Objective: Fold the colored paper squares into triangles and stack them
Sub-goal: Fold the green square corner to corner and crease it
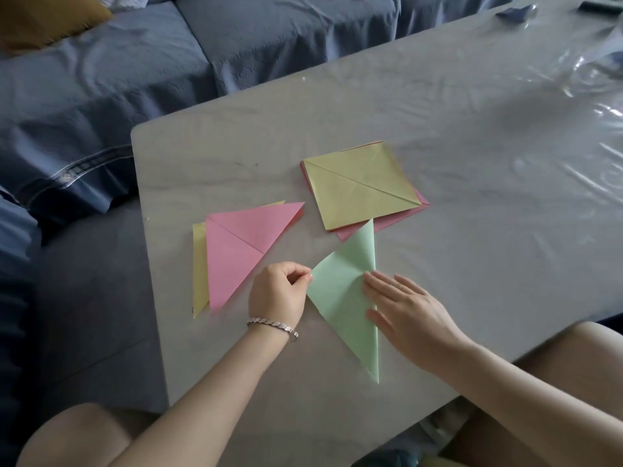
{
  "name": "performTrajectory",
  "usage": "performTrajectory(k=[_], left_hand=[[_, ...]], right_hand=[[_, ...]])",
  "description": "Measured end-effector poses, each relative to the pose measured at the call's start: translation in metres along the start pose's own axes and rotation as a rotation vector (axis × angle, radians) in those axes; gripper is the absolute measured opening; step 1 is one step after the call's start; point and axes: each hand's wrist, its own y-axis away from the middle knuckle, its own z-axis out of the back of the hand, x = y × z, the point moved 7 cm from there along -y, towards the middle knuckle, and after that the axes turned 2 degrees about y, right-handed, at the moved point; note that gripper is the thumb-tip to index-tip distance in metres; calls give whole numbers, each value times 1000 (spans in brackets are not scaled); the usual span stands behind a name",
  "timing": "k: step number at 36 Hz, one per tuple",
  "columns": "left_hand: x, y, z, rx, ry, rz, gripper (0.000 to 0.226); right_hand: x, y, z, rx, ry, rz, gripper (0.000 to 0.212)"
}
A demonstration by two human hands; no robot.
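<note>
A green paper [340, 291] folded into a triangle lies on the grey table [472, 197] near its front edge. My left hand [278, 293] pinches the triangle's left corner between thumb and fingers. My right hand [409, 311] lies flat on its right side, fingers straight, pressing it down. To the left sits a stack of folded triangles, a pink triangle [241, 251] on top of a yellow triangle [199, 274]. Behind the green paper lies a pile of unfolded squares with a creased yellow square [357, 187] on top and pink sheets [354, 232] beneath.
A clear plastic film [573, 96] covers the right part of the table. A blue sofa [101, 79] with a mustard cushion [43, 18] stands behind and to the left. My knees show at the bottom of the view, under the table's front edge.
</note>
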Motion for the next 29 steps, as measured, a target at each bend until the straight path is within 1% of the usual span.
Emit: performTrajectory(k=[4, 9, 13, 18, 22, 25, 29], left_hand=[[3, -2, -2, 6, 12, 0, 6], [6, -3, -3, 4, 24, 7, 5], [6, -3, -3, -1, 34, 1, 6], [6, -1, -3, -24, 34, -20, 6], [7, -2, -3, -22, 32, -8, 6], [7, -1, -4, -33, 37, -9, 6], [7, 1, -3, -56, 37, -28, 6]], right_hand=[[-13, -19, 2, -72, 10, -66, 44], [-26, -44, 11, -85, -10, -173, 36], [-37, -58, 10, -6, 21, -214, 48], [-36, -66, 12, 38, 50, -244, 46], [-40, -63, 12, 102, 6, -225, 56], [-43, -57, 12, 170, -43, -192, 72], [-35, -44, 10, 224, -45, -155, 93]])
